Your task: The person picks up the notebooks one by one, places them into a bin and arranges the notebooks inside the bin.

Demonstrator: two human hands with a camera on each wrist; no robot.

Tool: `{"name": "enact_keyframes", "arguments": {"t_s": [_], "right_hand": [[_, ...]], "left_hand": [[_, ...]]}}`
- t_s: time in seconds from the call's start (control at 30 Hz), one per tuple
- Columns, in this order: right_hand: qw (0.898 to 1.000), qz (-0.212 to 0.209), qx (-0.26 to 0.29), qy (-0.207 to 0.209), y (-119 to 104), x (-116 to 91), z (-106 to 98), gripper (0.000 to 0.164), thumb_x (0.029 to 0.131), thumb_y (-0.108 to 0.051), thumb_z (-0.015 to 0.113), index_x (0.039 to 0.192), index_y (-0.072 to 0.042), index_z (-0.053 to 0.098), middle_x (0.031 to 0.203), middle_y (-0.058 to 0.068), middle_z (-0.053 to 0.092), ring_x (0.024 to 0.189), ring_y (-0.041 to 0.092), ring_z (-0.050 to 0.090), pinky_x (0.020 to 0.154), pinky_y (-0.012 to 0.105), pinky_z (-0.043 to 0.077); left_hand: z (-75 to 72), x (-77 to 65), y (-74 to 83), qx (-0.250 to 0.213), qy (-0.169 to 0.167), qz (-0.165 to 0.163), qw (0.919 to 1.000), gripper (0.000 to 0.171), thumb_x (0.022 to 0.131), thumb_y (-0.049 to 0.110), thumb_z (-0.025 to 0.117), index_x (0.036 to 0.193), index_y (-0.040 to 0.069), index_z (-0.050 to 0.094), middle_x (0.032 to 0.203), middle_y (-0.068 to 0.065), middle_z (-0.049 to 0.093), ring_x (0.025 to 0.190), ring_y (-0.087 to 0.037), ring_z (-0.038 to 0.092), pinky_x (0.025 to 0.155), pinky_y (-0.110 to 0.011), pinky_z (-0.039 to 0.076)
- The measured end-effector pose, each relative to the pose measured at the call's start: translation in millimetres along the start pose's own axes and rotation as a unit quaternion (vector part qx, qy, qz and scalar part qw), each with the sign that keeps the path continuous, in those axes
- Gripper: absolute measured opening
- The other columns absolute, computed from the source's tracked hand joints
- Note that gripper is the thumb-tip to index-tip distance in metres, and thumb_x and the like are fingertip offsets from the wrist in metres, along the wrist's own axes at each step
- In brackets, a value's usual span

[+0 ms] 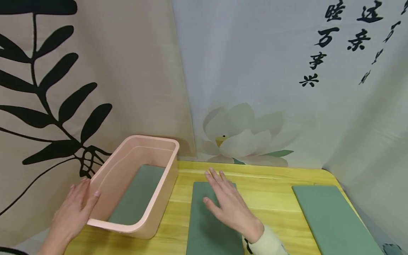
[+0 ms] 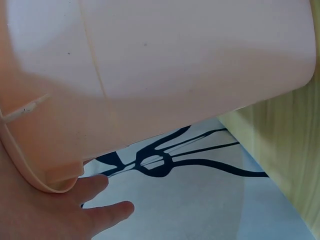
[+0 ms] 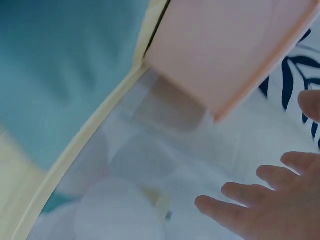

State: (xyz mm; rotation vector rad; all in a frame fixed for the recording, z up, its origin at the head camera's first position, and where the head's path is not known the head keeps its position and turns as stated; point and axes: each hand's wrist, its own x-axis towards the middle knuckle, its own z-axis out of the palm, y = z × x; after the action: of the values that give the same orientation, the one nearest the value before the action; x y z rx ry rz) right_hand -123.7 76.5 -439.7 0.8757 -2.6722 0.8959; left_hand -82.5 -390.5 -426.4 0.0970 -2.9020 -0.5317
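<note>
A pink plastic bin (image 1: 159, 209) stands at the left of the wooden table, with a flat green panel (image 1: 137, 198) on its floor. My left hand (image 1: 71, 209) holds the bin's near-left rim, thumb over the inner side and fingers outside; in the left wrist view fingers (image 2: 112, 212) reach past the rim. My right hand (image 1: 231, 205) hovers with spread fingers over a second flat green panel (image 1: 204, 226) in the middle of the table. It holds nothing, and in the right wrist view its fingers (image 3: 250, 195) extend freely.
A third green panel (image 1: 334, 219) lies along the right side of the yellowish wooden table (image 1: 271, 191). Behind stand cloth hangings (image 1: 143, 71) printed with dark leaves, a pale flower and black characters. A dark cable-like strip (image 1: 12, 250) shows at the lower left.
</note>
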Motion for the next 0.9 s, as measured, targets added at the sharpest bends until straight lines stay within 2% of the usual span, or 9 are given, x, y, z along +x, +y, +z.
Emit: {"name": "enact_keyframes", "arguments": {"t_s": [0.27,0.5,0.77,0.9], "right_hand": [[0.995,0.062,-0.049,0.058,54.2,-52.9,-39.0,0.076,0.103,-0.037,0.066,0.165,-0.016,0.028,0.171,0.009,0.024,0.153,0.045,0.025,0.115,0.069,0.032],[0.988,0.128,-0.057,0.057,86.0,-88.4,-68.3,0.077,0.103,-0.041,0.064,0.166,-0.022,0.024,0.171,0.011,0.022,0.151,0.05,0.024,0.112,0.074,0.029],[0.98,0.173,-0.076,0.058,118.7,-121.2,-90.2,0.079,0.103,-0.042,0.064,0.166,-0.018,0.024,0.172,0.014,0.019,0.15,0.056,0.02,0.103,0.082,0.028],[0.974,0.198,-0.1,0.049,140.4,-140.1,-100.7,0.078,0.104,-0.043,0.061,0.166,-0.014,0.024,0.17,0.021,0.021,0.148,0.059,0.021,0.1,0.084,0.028]], "left_hand": [[0.4,-1.2,-0.4,0.003,0.007,-0.003,1.0,0.071,0.112,0.039,0.037,0.16,-0.009,0.016,0.166,-0.032,0.012,0.151,-0.057,0.005,0.098,-0.087,0.02],[0.2,0.0,-0.2,0.004,0.006,-0.004,1.0,0.071,0.112,0.04,0.036,0.16,-0.009,0.017,0.167,-0.031,0.01,0.151,-0.057,0.004,0.098,-0.087,0.02],[-0.6,-1.4,-0.6,0.003,0.005,-0.004,1.0,0.07,0.112,0.039,0.036,0.159,-0.009,0.017,0.167,-0.03,0.01,0.152,-0.057,0.003,0.098,-0.087,0.02],[0.4,-1.1,1.2,-0.002,0.006,-0.002,1.0,0.069,0.113,0.039,0.035,0.16,-0.008,0.017,0.168,-0.03,0.01,0.152,-0.056,0.002,0.098,-0.087,0.019]]}}
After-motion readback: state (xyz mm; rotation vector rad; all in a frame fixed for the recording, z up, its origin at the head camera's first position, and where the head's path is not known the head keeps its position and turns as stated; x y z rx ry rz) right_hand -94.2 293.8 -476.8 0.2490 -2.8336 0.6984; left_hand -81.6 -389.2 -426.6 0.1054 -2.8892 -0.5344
